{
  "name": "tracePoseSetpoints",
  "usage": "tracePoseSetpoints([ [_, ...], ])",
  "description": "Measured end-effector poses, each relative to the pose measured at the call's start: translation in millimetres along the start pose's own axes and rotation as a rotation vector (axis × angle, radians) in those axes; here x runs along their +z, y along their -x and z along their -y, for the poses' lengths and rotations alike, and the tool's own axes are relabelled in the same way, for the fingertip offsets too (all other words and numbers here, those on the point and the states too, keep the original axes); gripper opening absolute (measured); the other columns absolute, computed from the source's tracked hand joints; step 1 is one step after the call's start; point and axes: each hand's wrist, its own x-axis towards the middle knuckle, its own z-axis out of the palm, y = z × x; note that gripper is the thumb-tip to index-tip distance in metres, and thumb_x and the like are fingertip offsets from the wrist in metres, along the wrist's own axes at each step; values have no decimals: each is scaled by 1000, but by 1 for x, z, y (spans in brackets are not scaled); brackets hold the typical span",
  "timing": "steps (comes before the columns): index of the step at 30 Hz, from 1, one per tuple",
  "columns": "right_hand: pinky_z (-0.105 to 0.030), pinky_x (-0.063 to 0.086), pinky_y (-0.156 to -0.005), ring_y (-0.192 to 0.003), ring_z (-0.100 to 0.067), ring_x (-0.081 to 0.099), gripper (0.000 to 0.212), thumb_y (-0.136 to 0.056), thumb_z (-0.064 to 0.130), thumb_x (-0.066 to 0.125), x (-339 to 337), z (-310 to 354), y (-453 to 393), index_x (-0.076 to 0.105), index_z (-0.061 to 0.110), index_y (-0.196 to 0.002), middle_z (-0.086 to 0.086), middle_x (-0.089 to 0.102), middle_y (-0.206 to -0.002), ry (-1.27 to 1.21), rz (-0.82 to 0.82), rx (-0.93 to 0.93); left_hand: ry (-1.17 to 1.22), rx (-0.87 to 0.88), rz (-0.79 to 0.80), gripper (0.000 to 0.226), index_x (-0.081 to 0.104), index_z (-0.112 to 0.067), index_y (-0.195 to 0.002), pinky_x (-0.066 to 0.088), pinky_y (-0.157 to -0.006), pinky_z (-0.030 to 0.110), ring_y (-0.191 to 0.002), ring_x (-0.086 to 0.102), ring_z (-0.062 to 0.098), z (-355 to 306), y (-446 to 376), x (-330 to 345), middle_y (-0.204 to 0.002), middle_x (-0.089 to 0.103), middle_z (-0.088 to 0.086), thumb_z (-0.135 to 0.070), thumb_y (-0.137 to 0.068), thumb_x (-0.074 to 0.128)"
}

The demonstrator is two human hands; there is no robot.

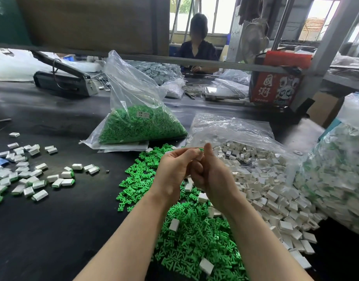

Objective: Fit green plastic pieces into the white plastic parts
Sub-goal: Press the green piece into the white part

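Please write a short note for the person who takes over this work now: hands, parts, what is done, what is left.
Left hand and right hand meet above the piles, pinching a white part with a green piece at its top; how far it is seated is hidden.
Loose green pieces: front centre. Empty white parts: right.
Done: finished pieces scattered left.
Left: both piles, plus the full green bag.
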Motion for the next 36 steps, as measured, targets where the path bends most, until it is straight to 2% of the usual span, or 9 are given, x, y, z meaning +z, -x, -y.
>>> tracePoseSetpoints([
  [5, -36, 14, -55, -51, -15, 24, 50, -94, 54, 34, 1, 2, -1, 43, 17, -62, -1, 32, -55, -135, 44, -16, 40, 24, 140, 13, 78, -14, -81, 50, -45, 22, -43, 57, 15, -5, 0, -7, -62, 64, 6, -22, -80, 68],
  [9, -31, 16, -51, -49, -12, 27, 49, -91, 55, 35, 0, 4, -2, 44, 18, -60, 1, 32, -56, -216, 6, 6, 60, 43, 194, 20, 78, -11, -93, 53, -49, 26, -45, 58, 19, -5, 0, -10, -67, 65, 10, -23, -79, 72],
  [14, -23, 22, -45, -48, -10, 27, 51, -98, 50, 32, -1, 4, -4, 46, 22, -58, 1, 31, -58, -263, -9, 13, 41, 58, 206, 29, 78, -9, -90, 53, -50, 26, -47, 60, 22, -7, -1, -10, -69, 66, 12, -30, -72, 77],
  [21, -21, 28, -41, -44, -10, 28, 48, -98, 49, 33, 1, 5, -4, 40, 17, -63, 3, 33, -54, -262, 12, 17, 32, 55, 189, 18, 77, -8, -89, 53, -49, 26, -46, 61, 24, -7, -1, -12, -68, 66, 13, -22, -78, 72],
  [24, -22, 26, -42, -44, -10, 29, 51, -104, 46, 27, 1, 5, -3, 41, 16, -66, 3, 35, -54, -205, 6, 36, 10, 55, 179, 19, 77, -8, -90, 54, -56, 26, -55, 65, 22, -9, -1, -13, -72, 68, 13, -22, -77, 73],
  [26, -23, 25, -43, -45, -11, 30, 53, -104, 47, 26, 0, 6, -1, 45, 16, -67, 3, 38, -54, -98, -11, 63, -24, 47, 113, 19, 79, -12, -89, 57, -68, 28, -73, 71, 21, -15, -2, -18, -84, 74, 12, -24, -75, 74],
  [28, -24, 25, -43, -45, -11, 34, 53, -104, 48, 27, -2, 8, 0, 50, 16, -68, 3, 42, -53, 24, -54, 96, -22, 6, -68, 18, 77, -13, -90, 58, -71, 30, -83, 74, 21, -23, -5, -31, -94, 76, 10, -25, -76, 73],
  [32, -19, 32, -42, -42, -7, 40, 49, -105, 43, 33, -8, 10, 1, 53, 15, -70, 5, 49, -52, 115, -172, 126, 302, -112, -522, 2, 68, -8, -86, 59, -54, 23, -59, 71, 12, -41, -10, -85, -70, 75, 6, -9, -88, 68],
  [36, -16, 38, -45, -42, -4, 44, 45, -105, 35, 39, -14, 9, 0, 55, 12, -70, 4, 52, -54, 273, -230, 137, 552, -136, -683, 18, 59, -12, -78, 57, -53, 20, -48, 66, 6, -44, -7, -139, -52, 67, 0, -12, -96, 60],
])
